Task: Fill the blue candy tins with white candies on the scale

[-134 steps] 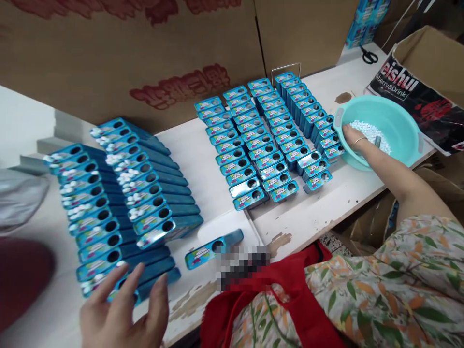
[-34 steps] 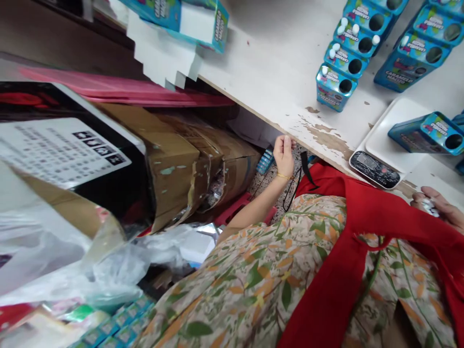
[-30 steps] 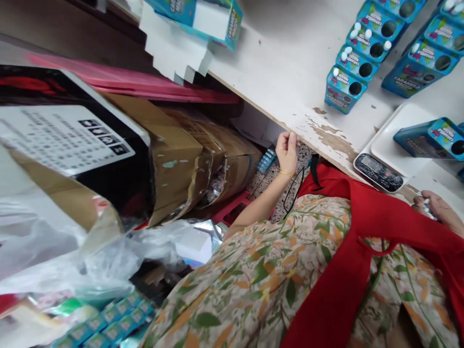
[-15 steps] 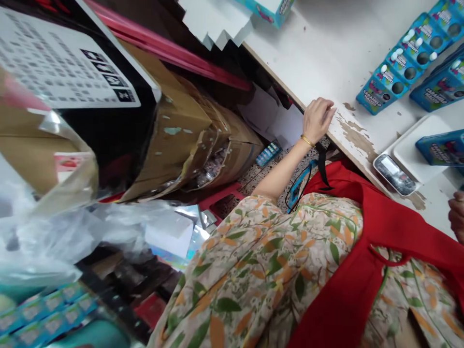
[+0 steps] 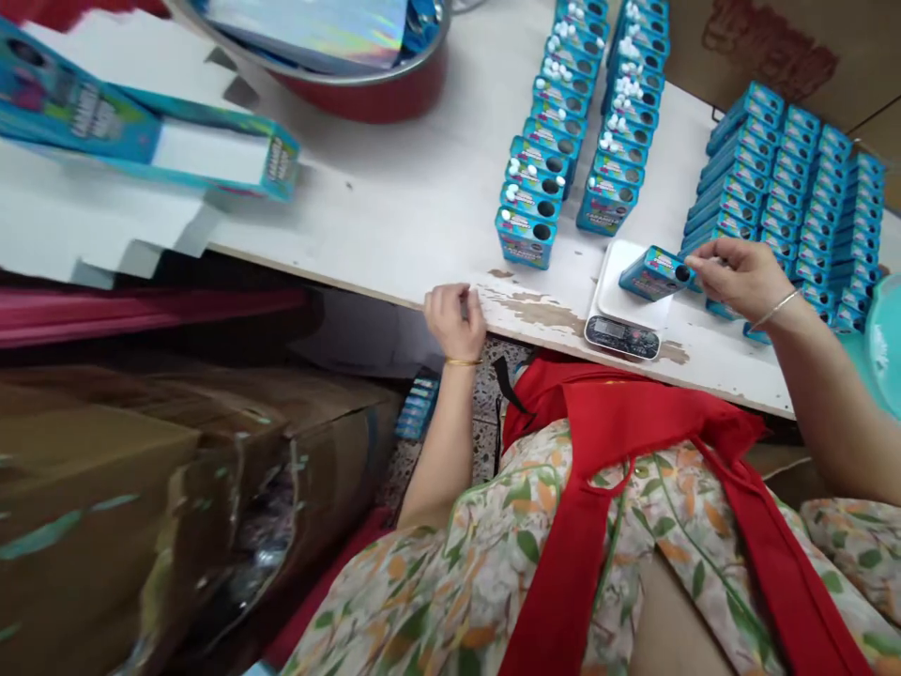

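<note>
On a white kitchen scale (image 5: 633,272) stands a small blue candy box (image 5: 651,274), its top with a round dark hole facing up. My right hand (image 5: 742,274) is at that box, thumb and fingers pinched together right by the hole. What the pinch holds is too small to make out. My left hand (image 5: 455,319) rests at the front edge of the worn white table (image 5: 415,207), fingers curled in and holding nothing I can see. Beyond the scale are two rows of blue candy boxes (image 5: 527,235), many with white pieces on top.
More blue boxes (image 5: 739,192) stand in packed rows at the right, near a turquoise tub (image 5: 885,343). A red-sided metal basin (image 5: 366,94) and an opened blue carton (image 5: 211,150) are at the left. Large cardboard boxes (image 5: 105,451) fill the floor side.
The view has swung right, bringing more of the table into sight. My right hand, earlier at the frame edge, is now at the box on the scale. My left hand stays at the table edge.
</note>
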A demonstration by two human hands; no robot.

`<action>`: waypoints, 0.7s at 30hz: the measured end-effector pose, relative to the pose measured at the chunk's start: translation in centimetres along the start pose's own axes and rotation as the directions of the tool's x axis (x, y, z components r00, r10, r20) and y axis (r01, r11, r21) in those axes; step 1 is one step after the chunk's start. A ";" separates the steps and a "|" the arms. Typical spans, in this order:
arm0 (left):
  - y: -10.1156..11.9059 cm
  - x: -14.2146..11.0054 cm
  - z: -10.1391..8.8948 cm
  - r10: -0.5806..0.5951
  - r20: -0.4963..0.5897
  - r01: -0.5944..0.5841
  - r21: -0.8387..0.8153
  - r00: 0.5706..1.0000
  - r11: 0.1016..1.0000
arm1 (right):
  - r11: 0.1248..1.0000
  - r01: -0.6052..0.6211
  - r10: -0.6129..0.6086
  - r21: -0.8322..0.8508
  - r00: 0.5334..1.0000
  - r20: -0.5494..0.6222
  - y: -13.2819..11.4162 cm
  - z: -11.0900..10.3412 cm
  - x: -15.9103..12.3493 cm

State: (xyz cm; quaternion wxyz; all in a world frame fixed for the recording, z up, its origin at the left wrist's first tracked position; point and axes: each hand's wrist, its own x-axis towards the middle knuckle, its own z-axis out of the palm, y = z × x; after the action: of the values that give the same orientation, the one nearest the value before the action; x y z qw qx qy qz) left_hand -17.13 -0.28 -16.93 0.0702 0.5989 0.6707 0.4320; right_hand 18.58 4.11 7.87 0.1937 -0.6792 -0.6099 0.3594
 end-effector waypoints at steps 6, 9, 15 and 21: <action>-0.2 -0.1 -0.3 -0.018 0.008 0.017 0.020 1.000 1.000 | 0.974 0.047 -0.044 -0.224 0.999 0.018 1.2 0.0 0.2; -0.2 -0.1 -0.5 -0.018 0.011 0.017 0.031 1.000 0.999 | 0.963 0.081 -0.080 -0.258 0.997 0.013 1.6 0.2 0.7; 0.0 0.0 -0.8 0.025 -0.020 -0.024 0.070 0.999 0.997 | 0.942 0.143 -0.147 -0.304 0.989 0.009 2.2 0.4 1.1; 0.1 0.0 -1.0 0.000 0.002 0.000 0.099 1.000 0.995 | 0.953 0.178 -0.167 -0.246 0.984 0.063 1.9 0.4 0.9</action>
State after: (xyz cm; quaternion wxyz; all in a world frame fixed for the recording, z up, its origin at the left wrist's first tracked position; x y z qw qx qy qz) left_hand -17.65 -0.85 -16.22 0.0410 0.6021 0.6912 0.3976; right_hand 19.62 4.60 6.04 0.1243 -0.6347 -0.7113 0.2752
